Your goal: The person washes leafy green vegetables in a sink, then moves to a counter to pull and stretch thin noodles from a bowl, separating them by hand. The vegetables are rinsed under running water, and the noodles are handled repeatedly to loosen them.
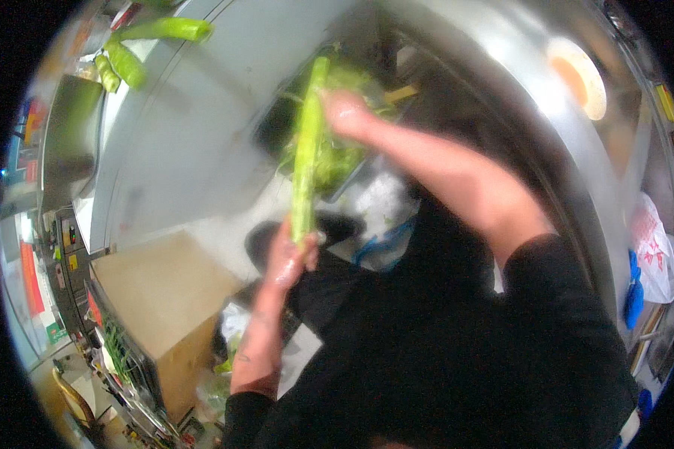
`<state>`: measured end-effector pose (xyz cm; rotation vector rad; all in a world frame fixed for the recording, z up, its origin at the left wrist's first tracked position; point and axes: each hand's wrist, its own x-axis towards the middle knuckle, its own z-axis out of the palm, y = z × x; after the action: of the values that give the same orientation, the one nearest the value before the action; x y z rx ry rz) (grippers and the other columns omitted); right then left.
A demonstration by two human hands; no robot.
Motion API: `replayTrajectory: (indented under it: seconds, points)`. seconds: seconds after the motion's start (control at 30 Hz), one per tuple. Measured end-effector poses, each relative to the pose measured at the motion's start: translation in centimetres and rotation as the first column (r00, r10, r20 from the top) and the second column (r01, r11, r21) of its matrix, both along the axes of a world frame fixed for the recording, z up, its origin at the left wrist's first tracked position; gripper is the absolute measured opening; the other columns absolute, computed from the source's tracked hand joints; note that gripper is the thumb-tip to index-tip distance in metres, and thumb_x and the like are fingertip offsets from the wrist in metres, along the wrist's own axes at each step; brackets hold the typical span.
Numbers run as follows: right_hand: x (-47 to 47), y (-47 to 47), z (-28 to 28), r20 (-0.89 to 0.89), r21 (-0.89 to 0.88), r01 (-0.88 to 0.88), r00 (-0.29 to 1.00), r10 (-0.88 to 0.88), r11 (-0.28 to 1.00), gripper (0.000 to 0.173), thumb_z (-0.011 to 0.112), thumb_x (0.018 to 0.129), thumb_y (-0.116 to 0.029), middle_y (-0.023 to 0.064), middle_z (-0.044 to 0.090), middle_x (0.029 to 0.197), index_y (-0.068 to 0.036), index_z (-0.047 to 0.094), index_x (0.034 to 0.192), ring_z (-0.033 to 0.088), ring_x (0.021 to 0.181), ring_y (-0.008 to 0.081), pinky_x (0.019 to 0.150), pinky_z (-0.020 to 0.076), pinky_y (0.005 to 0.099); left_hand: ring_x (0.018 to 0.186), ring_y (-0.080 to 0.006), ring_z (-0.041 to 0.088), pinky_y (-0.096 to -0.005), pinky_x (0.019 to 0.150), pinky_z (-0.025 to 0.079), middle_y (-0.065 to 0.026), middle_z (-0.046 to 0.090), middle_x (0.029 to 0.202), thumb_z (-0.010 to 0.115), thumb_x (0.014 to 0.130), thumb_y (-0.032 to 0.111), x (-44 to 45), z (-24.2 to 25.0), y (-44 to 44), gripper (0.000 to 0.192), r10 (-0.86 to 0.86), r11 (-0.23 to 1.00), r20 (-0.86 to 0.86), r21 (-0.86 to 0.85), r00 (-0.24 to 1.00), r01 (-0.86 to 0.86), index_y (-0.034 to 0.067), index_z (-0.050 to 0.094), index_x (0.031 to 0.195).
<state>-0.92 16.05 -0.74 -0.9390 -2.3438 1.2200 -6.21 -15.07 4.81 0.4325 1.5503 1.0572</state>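
Observation:
A long pale-green vegetable stalk, which looks like celtuce, runs nearly upright through the middle of the view. My left hand grips its lower end. Close against the upper part, on the right side, is my right hand, wet and blurred by motion; its fingers are curled, and whether they hold a tool cannot be made out. Beneath the stalk, a dark bin holds a heap of green peelings.
Several similar stalks lie on a surface at upper left. A cardboard box stands at lower left. White plastic lies by the bin. To the right, a metal counter carries a round dish, a white bag and a blue cloth.

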Motion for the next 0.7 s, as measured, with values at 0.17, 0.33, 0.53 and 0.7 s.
replayTrajectory:
  seconds: [0.17,0.33,0.53,0.7]
  points:
    - [2.8,-11.8,-1.0,-0.045,0.150,-0.217,0.973,0.226,0.964,0.021,0.055,0.097,-0.019,0.0221,0.066,0.092,-0.006,0.063,0.113,0.069,0.084,0.0400,0.076,0.0575,0.0512,0.058,-0.0100,0.050,-0.0259,0.048,0.043,-0.0014,0.054,0.085,0.062,0.100,0.011,-0.2,-0.8,2.5,0.059,0.085,0.996,-0.014,0.042,0.996,-0.085,0.014,0.035,0.152]
    - [1.5,-7.0,-3.0,-0.191,0.025,-0.112,0.975,0.115,0.993,0.022,0.046,0.103,-0.017,0.0218,0.064,0.086,-0.002,0.061,0.106,0.068,0.082,0.0414,0.073,0.0556,0.0516,0.059,-0.0110,0.051,-0.0270,0.049,0.045,-0.0010,0.054,0.080,0.064,0.097,0.016,0.9,-0.8,3.3,0.052,0.121,0.992,-0.051,0.041,0.991,-0.119,0.010,0.041,0.144]
    - [0.2,-3.5,0.6,-0.039,-0.019,-0.087,0.996,0.086,0.996,0.045,0.039,0.109,-0.034,0.0240,0.070,0.086,-0.002,0.068,0.098,0.070,0.083,0.0435,0.075,0.0574,0.0525,0.057,-0.0110,0.053,-0.0270,0.045,0.044,-0.0020,0.055,0.084,0.064,0.098,0.012,2.3,-1.9,3.4,0.062,0.072,0.996,-0.127,0.066,0.989,-0.064,0.011,0.034,0.152]
    - [4.6,-13.6,0.0,0.022,-0.119,-0.235,0.971,0.239,0.965,0.041,0.044,0.107,-0.033,0.0271,0.067,0.102,0.002,0.065,0.110,0.069,0.099,0.0432,0.089,0.0547,0.0520,0.060,-0.0098,0.051,-0.0255,0.048,0.042,-0.0012,0.056,0.088,0.062,0.100,0.016,0.5,-3.5,5.8,0.055,0.126,0.960,-0.378,0.278,0.917,-0.018,0.014,0.037,0.149]
